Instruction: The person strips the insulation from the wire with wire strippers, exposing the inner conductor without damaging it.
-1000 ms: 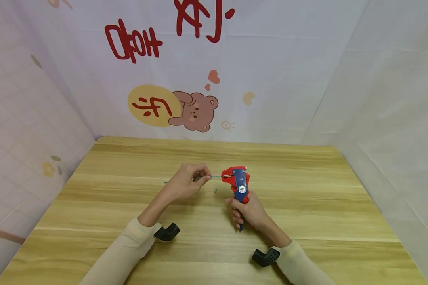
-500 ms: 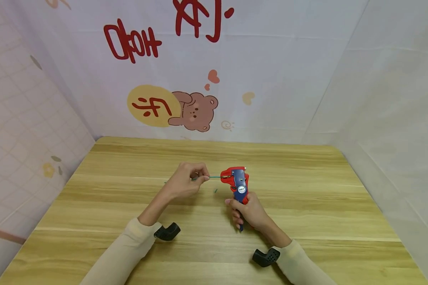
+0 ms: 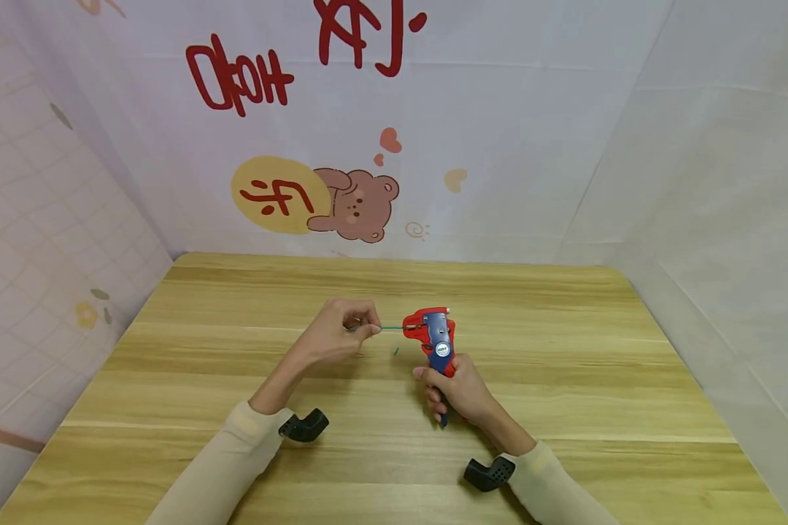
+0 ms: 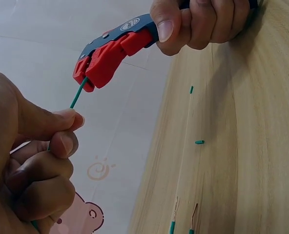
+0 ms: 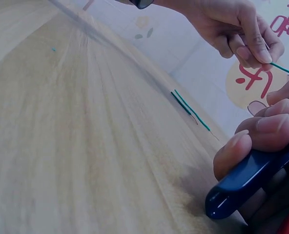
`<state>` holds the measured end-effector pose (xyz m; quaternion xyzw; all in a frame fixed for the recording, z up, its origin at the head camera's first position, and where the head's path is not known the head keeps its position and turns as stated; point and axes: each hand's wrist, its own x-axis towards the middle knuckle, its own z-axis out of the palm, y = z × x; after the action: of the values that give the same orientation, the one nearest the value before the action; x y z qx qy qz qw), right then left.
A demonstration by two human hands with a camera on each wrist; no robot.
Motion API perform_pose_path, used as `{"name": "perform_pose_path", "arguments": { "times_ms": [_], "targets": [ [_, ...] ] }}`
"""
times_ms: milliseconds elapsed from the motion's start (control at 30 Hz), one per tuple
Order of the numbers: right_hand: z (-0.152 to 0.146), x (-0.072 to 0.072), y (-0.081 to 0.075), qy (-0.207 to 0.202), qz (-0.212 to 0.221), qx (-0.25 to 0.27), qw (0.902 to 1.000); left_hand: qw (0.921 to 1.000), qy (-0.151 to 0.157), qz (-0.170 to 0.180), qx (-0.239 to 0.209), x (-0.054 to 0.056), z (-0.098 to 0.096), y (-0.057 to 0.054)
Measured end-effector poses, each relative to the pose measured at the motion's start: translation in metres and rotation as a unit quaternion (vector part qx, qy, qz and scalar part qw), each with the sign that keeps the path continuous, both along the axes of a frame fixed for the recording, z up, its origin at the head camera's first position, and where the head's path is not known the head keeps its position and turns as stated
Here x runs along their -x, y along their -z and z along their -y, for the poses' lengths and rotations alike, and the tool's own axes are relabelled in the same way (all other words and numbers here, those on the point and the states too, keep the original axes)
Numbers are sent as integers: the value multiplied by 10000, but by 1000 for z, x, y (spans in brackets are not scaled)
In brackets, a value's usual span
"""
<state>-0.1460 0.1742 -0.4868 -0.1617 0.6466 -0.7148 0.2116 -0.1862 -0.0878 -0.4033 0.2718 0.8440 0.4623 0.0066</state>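
My left hand (image 3: 335, 332) pinches a thin green wire (image 3: 392, 328) between thumb and index finger. The wire runs straight to the red nose of a wire stripper (image 3: 440, 339), and its end is hidden between the tool's jaws. My right hand (image 3: 462, 390) grips the blue handles from below, fingers wrapped round them. In the left wrist view the wire (image 4: 78, 95) enters the red jaws (image 4: 100, 66) close ahead of my fingertips. Short lengths of green wire with bare copper ends (image 5: 183, 103) lie on the table, seen in both wrist views.
Small green insulation scraps (image 4: 199, 142) lie on the wood-grain table (image 3: 565, 364), one of them (image 3: 396, 351) between my hands. White printed cloth (image 3: 499, 109) stands behind the table and at both sides. A black camera mount (image 3: 304, 426) sits on each wrist.
My left hand has drawn slightly to the left, and a little more wire shows between fingertips and stripper. The stripper has shifted slightly left too, with the wire still in its jaws.
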Motion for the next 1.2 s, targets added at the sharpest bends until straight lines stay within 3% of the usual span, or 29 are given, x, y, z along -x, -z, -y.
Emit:
{"name": "perform_pose_path", "arguments": {
  "times_ms": [1200],
  "targets": [
    [26,0,4,-67,-248,101,9996,9995,30,313,26,-2,34,-5]
  ]
}}
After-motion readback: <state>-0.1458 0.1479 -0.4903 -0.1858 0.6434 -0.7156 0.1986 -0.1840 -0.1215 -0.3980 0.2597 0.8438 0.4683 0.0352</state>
